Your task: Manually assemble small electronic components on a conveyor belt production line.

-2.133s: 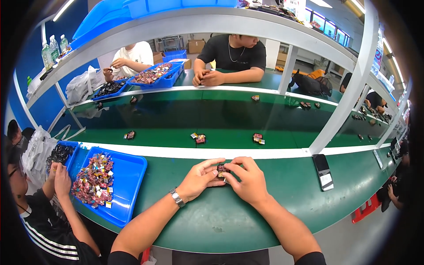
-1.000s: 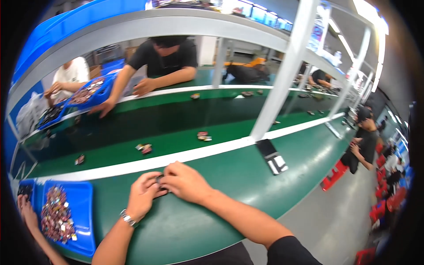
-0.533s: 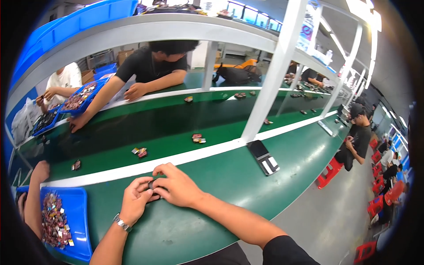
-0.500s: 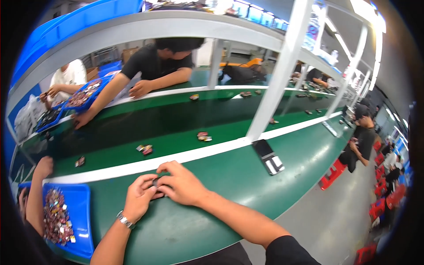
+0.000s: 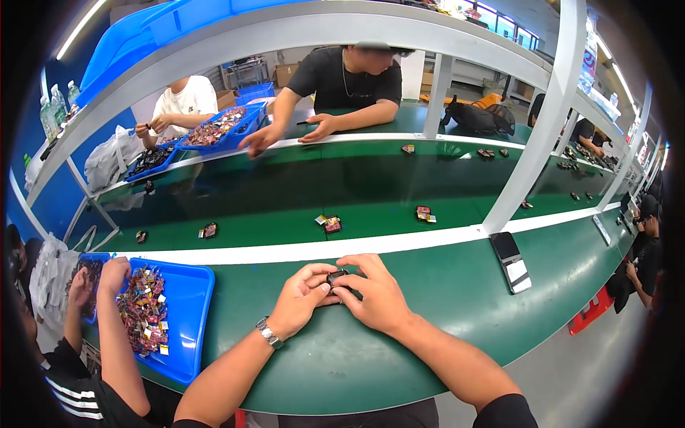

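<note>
A small black piece (image 5: pixel 335 277), its exact kind unclear, sits between my two hands just above the green worktop (image 5: pixel 314 378). My left hand (image 5: pixel 302 298), below a metal-band watch (image 5: pixel 269 332), grips it from the left with thumb and fingers. From the other side my right hand (image 5: pixel 372 294) closes its thumb and fingertips on the same piece. Fingers cover much of it.
A blue tray (image 5: pixel 187 314) of small reddish parts lies left, beside a co-worker's arms (image 5: pixel 114 314). Small clusters of parts (image 5: pixel 330 223) dot the green belt (image 5: pixel 278 235) beyond a white rail. A black-and-white wallet-like case (image 5: pixel 511 262) lies right, near a post (image 5: pixel 535 121).
The view has swung left, shifting the scene rightward. Across the belt, a co-worker's outstretched hand has drawn back from the belt's edge. My hands still grip the small black piece.
</note>
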`<action>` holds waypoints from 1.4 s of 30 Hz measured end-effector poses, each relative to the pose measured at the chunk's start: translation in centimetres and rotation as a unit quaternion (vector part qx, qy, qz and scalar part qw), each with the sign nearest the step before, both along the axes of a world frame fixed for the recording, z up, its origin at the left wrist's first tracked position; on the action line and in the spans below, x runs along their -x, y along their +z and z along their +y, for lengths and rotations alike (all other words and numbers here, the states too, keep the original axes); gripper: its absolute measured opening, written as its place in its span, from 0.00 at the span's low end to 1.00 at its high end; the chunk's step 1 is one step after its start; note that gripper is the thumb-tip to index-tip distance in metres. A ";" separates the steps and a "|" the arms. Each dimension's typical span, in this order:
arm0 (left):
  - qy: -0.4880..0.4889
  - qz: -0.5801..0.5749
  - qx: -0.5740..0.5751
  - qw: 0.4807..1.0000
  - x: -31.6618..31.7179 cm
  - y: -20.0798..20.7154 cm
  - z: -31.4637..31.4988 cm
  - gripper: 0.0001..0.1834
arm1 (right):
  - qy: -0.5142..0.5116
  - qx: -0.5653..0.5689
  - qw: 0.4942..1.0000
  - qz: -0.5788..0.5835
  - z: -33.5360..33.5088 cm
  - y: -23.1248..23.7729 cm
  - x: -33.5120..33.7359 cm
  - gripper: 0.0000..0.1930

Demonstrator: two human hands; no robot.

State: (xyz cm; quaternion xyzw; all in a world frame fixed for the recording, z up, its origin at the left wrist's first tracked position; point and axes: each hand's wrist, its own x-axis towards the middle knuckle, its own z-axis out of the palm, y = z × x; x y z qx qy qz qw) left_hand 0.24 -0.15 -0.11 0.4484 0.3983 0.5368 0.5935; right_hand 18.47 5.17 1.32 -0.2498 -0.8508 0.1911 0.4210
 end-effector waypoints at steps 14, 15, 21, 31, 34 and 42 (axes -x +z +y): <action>0.002 0.003 0.009 1.000 0.1 0.0 0.0 0.16 | 0.007 0.092 0.995 0.030 0.2 -1.2 0.4 0.07; 0.001 0.000 0.014 1.000 0.2 -0.1 0.0 0.16 | 0.007 0.100 0.995 0.027 0.1 -1.2 0.3 0.07; 0.006 -0.028 0.029 0.999 0.1 -0.2 -0.3 0.15 | 0.011 0.100 0.994 0.036 -0.4 -0.8 0.4 0.08; -0.011 -0.112 -0.011 0.994 0.8 -0.8 0.0 0.13 | 0.004 0.011 0.999 0.040 -0.5 0.0 0.7 0.10; -0.008 -0.102 -0.012 0.995 0.6 -1.0 0.2 0.14 | 0.003 0.008 0.999 0.048 -0.5 -0.1 0.4 0.10; -0.001 -0.087 -0.032 0.996 1.5 -1.4 -0.4 0.16 | 0.015 0.009 0.997 0.070 -0.7 -0.6 1.2 0.10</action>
